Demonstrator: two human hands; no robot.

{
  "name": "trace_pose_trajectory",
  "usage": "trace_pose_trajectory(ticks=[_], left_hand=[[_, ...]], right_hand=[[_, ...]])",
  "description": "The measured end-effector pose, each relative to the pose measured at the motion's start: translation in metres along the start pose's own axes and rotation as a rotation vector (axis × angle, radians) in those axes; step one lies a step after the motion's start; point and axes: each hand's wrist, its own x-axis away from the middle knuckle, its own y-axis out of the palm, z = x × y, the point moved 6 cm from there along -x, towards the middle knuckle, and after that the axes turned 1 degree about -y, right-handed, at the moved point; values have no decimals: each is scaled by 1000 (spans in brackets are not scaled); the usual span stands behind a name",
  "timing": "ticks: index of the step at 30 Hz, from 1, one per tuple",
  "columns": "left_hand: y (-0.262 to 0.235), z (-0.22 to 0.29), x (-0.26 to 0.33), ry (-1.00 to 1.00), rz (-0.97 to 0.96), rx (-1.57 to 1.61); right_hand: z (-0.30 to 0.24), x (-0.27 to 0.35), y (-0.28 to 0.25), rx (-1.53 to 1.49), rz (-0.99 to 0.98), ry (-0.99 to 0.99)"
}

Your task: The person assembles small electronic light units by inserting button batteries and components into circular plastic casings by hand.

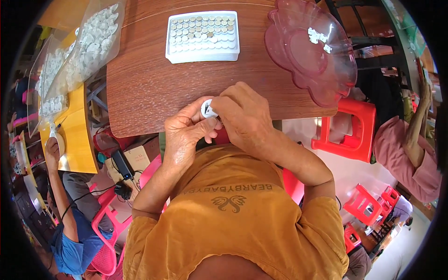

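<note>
- Just ahead of your chest, between your left hand's (183, 131) thumb and fingers, sits a small round white plastic-looking piece (206, 108), clamped by its edge above the table's near side.
- Your right hand (247, 114) bends over it, fingers curled together at its right edge; you hide their tips, so I cannot tell whether they grip anything.
- This piece looks mid-work to me: its face shows a dark wedge-shaped mark, and both your hands are on or at it.
- Beyond your fingertips, a white rectangular ridged tray (204, 58) holds shiny silvery discs (192, 25) in its farther rows; nearer rows show mostly pale round shapes, so the supply seems partly used.
- Right of and beyond your fingers, several small angular white pieces (315, 36) wait in a translucent pink scalloped dish (303, 70).
- Under it all, your brown wood-grained table (149, 86) looks smooth; how many pieces are finished, I cannot tell.
</note>
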Motion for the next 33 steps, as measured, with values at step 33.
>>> trace_pose_trajectory(ticks=[33], left_hand=[[1, 6, 0, -21, -81, 11]], right_hand=[[-1, 5, -4, 8, 41, 17]])
